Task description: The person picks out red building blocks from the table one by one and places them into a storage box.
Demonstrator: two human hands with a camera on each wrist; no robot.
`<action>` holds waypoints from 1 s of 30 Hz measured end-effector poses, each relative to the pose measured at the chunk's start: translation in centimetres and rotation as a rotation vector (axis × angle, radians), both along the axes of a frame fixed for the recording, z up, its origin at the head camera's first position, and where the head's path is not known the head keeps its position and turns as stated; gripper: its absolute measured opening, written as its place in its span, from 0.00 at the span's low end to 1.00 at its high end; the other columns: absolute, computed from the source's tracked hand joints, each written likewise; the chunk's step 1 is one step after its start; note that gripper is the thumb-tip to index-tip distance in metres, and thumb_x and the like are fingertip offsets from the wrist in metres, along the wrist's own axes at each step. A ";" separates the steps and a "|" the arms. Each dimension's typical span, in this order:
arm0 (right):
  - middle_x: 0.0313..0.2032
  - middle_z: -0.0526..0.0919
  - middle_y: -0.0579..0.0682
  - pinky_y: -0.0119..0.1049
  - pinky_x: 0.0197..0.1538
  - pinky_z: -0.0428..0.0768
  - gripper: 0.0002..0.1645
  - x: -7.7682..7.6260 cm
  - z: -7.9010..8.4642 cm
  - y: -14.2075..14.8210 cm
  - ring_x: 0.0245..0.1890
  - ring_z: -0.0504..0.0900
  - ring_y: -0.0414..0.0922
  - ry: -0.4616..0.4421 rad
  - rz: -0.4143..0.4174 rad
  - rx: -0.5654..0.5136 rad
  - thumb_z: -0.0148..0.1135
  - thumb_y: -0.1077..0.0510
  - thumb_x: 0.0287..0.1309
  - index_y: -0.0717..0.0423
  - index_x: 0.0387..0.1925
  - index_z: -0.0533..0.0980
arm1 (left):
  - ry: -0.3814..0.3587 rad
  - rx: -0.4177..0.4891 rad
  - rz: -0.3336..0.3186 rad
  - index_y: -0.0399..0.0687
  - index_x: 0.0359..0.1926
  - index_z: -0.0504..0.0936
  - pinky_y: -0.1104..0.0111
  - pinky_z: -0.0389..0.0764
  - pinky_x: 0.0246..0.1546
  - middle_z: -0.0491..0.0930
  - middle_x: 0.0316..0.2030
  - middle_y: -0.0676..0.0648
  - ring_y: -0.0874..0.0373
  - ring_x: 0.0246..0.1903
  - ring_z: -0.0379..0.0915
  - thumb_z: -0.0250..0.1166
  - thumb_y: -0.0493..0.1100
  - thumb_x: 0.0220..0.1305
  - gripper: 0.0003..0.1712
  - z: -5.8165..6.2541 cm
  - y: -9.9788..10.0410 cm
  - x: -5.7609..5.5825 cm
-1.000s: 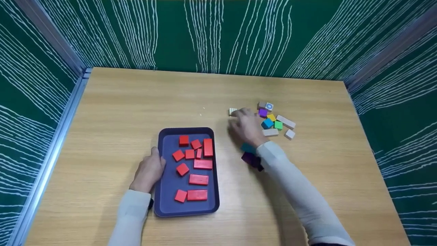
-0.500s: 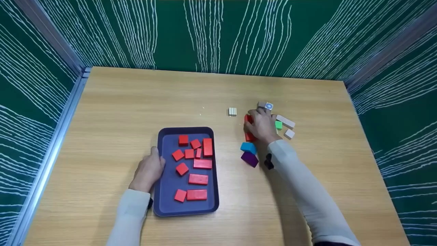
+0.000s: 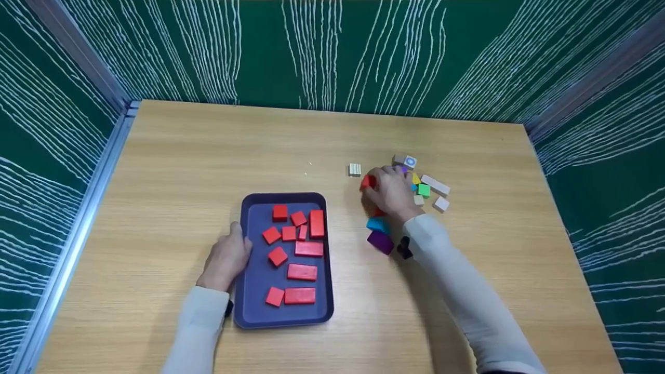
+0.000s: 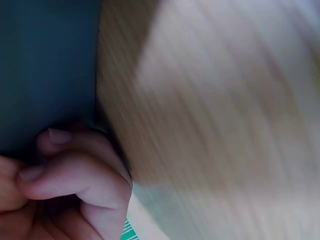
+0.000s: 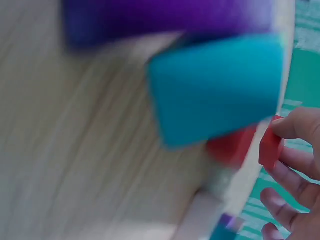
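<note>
My left hand [image 3: 226, 257] holds the left rim of a dark blue tray [image 3: 254, 314]; the left wrist view shows its fingers curled at the edge. Several red blocks, such as one long block [image 3: 300, 296], lie inside the tray. Between thumb and fingers, my right hand [image 3: 393, 193] pinches a red block [image 5: 270, 147], seen raised off the table in the right wrist view. Below that hand lies another red block [image 5: 232, 145], partly hidden. A blue block [image 3: 377, 224] and a purple block [image 3: 380, 242] follow it toward the front.
A striped block [image 3: 355, 170] stands left of the right hand. Beyond the hand is a loose cluster with a green block [image 3: 424, 190], a long pale block [image 3: 435, 185] and a patterned cube [image 3: 410, 162]. Green line-marked walls [image 3: 260, 52] enclose the table.
My right hand has moved from the striped block to the right, taken hold of a red block, and drawn slightly back left with it. The left hand and tray stay put.
</note>
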State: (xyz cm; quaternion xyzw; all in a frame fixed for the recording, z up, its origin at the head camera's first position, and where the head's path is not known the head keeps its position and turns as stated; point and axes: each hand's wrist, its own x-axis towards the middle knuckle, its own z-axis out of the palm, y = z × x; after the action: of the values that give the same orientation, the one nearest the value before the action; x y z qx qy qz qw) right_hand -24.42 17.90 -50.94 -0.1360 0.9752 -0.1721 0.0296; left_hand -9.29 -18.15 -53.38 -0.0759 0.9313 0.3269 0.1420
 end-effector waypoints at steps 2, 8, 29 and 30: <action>0.56 0.78 0.57 0.58 0.58 0.59 0.28 0.6 0.3 -1.1 0.56 0.68 0.56 0.002 0.022 -0.007 0.70 0.49 0.60 0.55 0.59 0.77 | 0.006 -0.003 0.000 0.33 0.57 0.63 0.53 0.76 0.28 0.77 0.33 0.34 0.44 0.29 0.78 0.48 0.42 0.76 0.17 -0.1 0.0 0.0; 0.53 0.80 0.56 0.57 0.55 0.64 0.26 3.9 1.6 -4.7 0.54 0.72 0.56 0.117 0.217 -0.016 0.70 0.49 0.60 0.56 0.56 0.79 | 0.024 -0.022 -0.004 0.32 0.57 0.64 0.52 0.76 0.28 0.77 0.32 0.34 0.43 0.30 0.78 0.49 0.42 0.76 0.18 -0.1 0.1 0.0; 0.54 0.82 0.44 0.50 0.53 0.69 0.22 14.4 1.6 -14.5 0.55 0.70 0.47 0.119 0.856 -0.005 0.67 0.49 0.63 0.47 0.58 0.80 | 0.032 -0.028 -0.013 0.32 0.56 0.64 0.51 0.77 0.31 0.79 0.35 0.32 0.42 0.32 0.79 0.50 0.42 0.75 0.17 0.0 0.0 0.1; 0.55 0.81 0.43 0.49 0.53 0.69 0.22 14.5 1.5 -14.7 0.55 0.70 0.47 0.112 0.873 0.007 0.67 0.49 0.63 0.47 0.58 0.80 | 0.036 -0.027 -0.014 0.32 0.55 0.65 0.52 0.77 0.30 0.79 0.35 0.32 0.42 0.32 0.79 0.50 0.41 0.75 0.17 0.0 0.0 0.1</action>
State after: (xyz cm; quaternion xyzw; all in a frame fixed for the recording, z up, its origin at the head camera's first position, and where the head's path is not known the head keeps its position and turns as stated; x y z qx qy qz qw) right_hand -9.89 3.20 -49.49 -0.5442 0.8271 -0.1328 0.0472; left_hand -9.22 -18.13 -53.41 -0.0654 0.9386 0.3144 0.1264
